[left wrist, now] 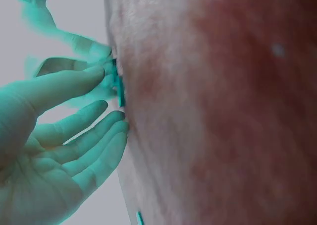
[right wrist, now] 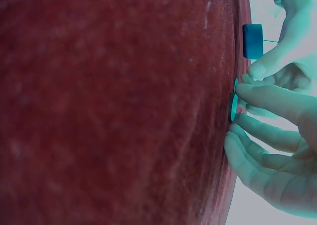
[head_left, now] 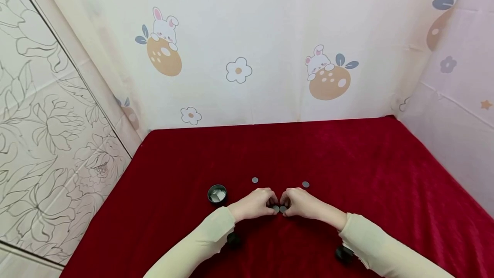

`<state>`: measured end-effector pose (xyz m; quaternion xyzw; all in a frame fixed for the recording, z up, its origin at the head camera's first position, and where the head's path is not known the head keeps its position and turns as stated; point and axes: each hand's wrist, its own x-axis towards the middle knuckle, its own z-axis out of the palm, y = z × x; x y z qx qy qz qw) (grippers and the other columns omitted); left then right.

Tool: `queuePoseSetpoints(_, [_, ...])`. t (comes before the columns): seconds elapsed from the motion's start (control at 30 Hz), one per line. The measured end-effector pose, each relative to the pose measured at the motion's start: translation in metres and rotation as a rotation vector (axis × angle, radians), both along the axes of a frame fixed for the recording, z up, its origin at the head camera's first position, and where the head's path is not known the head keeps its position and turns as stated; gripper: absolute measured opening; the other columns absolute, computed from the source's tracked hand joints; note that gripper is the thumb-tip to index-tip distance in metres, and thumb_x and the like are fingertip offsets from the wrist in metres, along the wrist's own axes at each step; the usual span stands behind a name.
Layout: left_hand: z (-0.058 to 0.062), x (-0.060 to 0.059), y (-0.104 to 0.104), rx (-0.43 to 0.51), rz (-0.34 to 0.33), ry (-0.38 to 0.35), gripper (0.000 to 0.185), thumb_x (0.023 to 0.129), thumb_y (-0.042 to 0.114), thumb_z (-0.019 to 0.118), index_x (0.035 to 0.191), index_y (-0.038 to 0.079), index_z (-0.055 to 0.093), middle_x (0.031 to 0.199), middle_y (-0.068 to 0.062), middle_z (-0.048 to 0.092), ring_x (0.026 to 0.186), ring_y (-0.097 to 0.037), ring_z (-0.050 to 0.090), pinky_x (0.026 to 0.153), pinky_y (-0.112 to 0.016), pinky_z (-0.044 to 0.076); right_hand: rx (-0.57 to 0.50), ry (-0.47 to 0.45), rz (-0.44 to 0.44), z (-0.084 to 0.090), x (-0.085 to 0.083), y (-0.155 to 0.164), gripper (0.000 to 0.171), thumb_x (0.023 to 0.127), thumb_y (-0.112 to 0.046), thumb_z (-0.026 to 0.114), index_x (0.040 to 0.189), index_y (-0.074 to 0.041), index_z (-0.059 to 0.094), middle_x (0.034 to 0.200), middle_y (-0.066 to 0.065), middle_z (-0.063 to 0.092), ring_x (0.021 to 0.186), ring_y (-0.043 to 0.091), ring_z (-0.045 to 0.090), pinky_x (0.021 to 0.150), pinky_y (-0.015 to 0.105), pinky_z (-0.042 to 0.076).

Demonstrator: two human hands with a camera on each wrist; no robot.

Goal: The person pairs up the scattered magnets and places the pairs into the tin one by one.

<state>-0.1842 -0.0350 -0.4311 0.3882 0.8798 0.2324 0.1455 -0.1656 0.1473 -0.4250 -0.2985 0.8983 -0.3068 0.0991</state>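
Two small grey round discs lie side by side on the red cloth between the hands in the head view. My left hand (head_left: pixel 256 203) pinches the left disc (head_left: pixel 275 209) between thumb and fingertips, low at the cloth. From the other side, my right hand (head_left: pixel 302 203) pinches the right disc (head_left: pixel 283 209) by its edges. The right wrist view shows this disc (right wrist: pixel 233 107) between thumb and index finger, the other fingertips down at the cloth. In the left wrist view the left thumb and fingers stand around a disc edge (left wrist: pixel 120 90), partly overlapped by the right hand.
A round black bowl (head_left: pixel 222 202) with pale flat pieces (head_left: pixel 218 195) inside stands left of the left hand. Farther back lie two more grey discs, one (head_left: pixel 255 179) behind the left hand and one (head_left: pixel 305 184) behind the right. A printed curtain (head_left: pixel 247 102) borders the table's back.
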Motion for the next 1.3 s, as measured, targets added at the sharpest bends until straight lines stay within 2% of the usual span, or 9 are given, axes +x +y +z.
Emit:
queuePoseSetpoints(0.2, [0.008, 0.002, -0.016, 0.028, 0.028, 0.014, 0.021, 0.083, 0.02, 0.063, 0.101, 0.01, 0.06, 0.096, 0.002, 0.055, 0.084, -0.006, 0.054, 0.072, -0.014, 0.043, -0.022, -0.001, 0.008, 0.0, -0.001, 0.002, 0.02, 0.07, -0.006, 0.071, 0.089, -0.001, 0.064, 0.079, 0.002, 0.057, 0.068, 0.012, 0.054, 0.059, 0.02, 0.045])
queuePoseSetpoints(0.37, [0.01, 0.005, -0.03, 0.04, 0.049, 0.044, 0.023, 0.084, 0.023, 0.061, 0.104, 0.011, 0.06, 0.099, 0.003, 0.056, 0.09, -0.009, 0.053, 0.076, -0.018, 0.043, -0.067, -0.028, 0.018, -0.001, -0.001, 0.0, 0.021, 0.072, -0.007, 0.071, 0.091, 0.0, 0.064, 0.08, 0.002, 0.056, 0.07, 0.012, 0.054, 0.061, 0.02, 0.045])
queuePoseSetpoints(0.57, [0.013, 0.008, -0.047, 0.044, 0.091, 0.077, 0.025, 0.085, 0.026, 0.059, 0.107, 0.014, 0.059, 0.106, 0.004, 0.054, 0.099, -0.011, 0.047, 0.083, -0.024, 0.041, -0.064, -0.031, 0.012, -0.001, 0.001, -0.003, 0.021, 0.073, -0.006, 0.069, 0.093, -0.001, 0.064, 0.083, 0.002, 0.055, 0.072, 0.014, 0.054, 0.063, 0.021, 0.045])
queuePoseSetpoints(0.83, [0.01, 0.013, -0.068, 0.131, 0.132, 0.104, 0.028, 0.085, 0.025, 0.059, 0.109, 0.01, 0.057, 0.11, 0.003, 0.049, 0.103, -0.013, 0.044, 0.086, -0.029, 0.04, -0.067, -0.026, 0.037, -0.004, 0.002, -0.007, 0.022, 0.073, -0.008, 0.07, 0.093, -0.001, 0.064, 0.082, 0.001, 0.053, 0.072, 0.013, 0.052, 0.063, 0.021, 0.044])
queuePoseSetpoints(1.0, [0.01, 0.016, -0.079, 0.148, 0.181, 0.081, 0.033, 0.085, 0.026, 0.059, 0.114, 0.009, 0.054, 0.116, 0.002, 0.045, 0.109, -0.015, 0.041, 0.089, -0.034, 0.039, -0.055, -0.017, 0.05, -0.007, -0.001, -0.009, 0.021, 0.073, -0.006, 0.07, 0.093, -0.002, 0.065, 0.082, 0.0, 0.052, 0.072, 0.012, 0.052, 0.063, 0.021, 0.044])
queuePoseSetpoints(1.3, [0.009, 0.018, -0.099, 0.196, 0.256, 0.106, 0.037, 0.085, 0.026, 0.06, 0.116, 0.008, 0.053, 0.119, 0.0, 0.044, 0.111, -0.017, 0.039, 0.089, -0.038, 0.039, -0.077, 0.006, 0.086, -0.009, -0.004, -0.009, 0.019, 0.072, -0.004, 0.071, 0.09, -0.003, 0.067, 0.08, 0.0, 0.054, 0.07, 0.011, 0.053, 0.061, 0.019, 0.044])
